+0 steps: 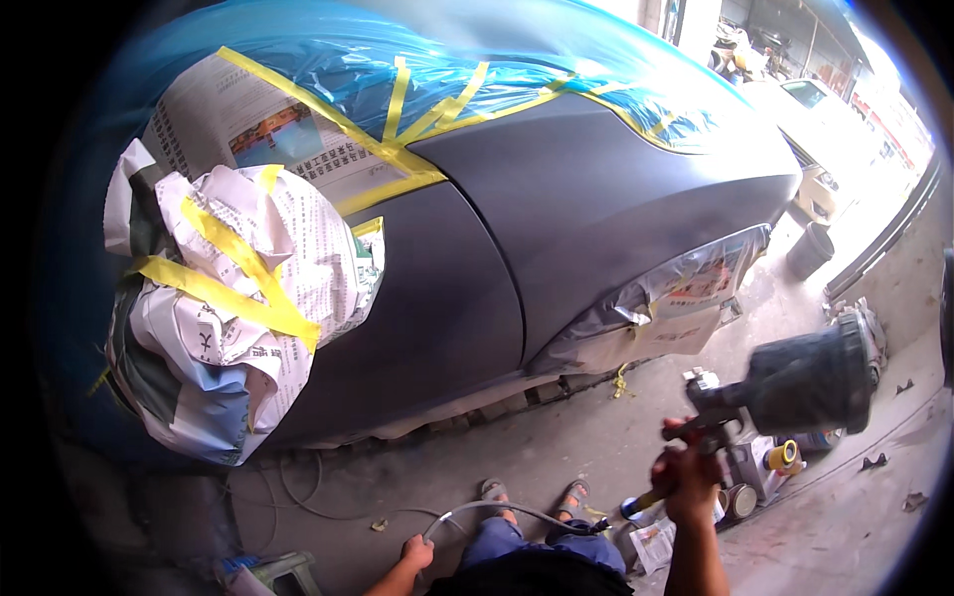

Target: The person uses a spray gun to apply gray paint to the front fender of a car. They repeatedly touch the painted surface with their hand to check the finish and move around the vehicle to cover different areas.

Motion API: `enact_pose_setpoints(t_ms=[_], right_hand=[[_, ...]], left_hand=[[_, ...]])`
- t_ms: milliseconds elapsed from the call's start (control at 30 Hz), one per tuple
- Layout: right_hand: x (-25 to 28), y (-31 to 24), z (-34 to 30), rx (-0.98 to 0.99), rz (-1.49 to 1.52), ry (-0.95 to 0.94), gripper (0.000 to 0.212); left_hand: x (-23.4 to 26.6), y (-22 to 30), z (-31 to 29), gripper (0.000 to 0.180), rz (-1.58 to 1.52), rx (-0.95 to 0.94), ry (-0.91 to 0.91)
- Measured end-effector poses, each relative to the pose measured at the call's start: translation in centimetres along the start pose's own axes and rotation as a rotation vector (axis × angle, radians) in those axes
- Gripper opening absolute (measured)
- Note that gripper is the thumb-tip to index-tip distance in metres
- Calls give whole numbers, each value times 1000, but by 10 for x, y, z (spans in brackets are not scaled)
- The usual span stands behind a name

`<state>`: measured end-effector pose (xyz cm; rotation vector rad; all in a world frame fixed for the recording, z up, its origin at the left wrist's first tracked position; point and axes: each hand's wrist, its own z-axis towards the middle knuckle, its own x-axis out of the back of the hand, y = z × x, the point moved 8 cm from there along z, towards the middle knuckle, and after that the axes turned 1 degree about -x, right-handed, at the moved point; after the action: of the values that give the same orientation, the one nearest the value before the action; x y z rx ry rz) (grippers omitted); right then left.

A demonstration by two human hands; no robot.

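Note:
My right hand is wrapped round the handle of a spray gun, raised at the right. Its large dark cup points to the right, and its nozzle end is toward the car. Low in the middle, my left hand grips a grey air hose, which arcs across my legs toward the gun's handle; where they join is hard to make out. Ahead stands a car with a matt dark grey side panel. Crumpled newspaper with yellow tape wraps its side mirror. Blue film covers the upper body.
Newspaper and film mask the wheel. A grey bucket stands beyond it. Cans and a box sit by the wall at the right. A stool is at the lower left, and loose hose trails over the floor.

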<state>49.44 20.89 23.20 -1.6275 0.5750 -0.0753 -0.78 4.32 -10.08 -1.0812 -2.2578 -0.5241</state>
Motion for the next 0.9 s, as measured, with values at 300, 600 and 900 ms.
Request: enact_pose_setpoints(t_ms=[300,600,900], right_hand=[[-8,190,-30,11,-333,-749,18],[111,28,29,85,23,468,23],[74,123,37,0,-105,4,9]], left_hand=[[-12,-5,-2,41,105,-22,-34],[-15,36,-13,38,8,-91,23],[-45,36,-41,37,-32,21,37]])
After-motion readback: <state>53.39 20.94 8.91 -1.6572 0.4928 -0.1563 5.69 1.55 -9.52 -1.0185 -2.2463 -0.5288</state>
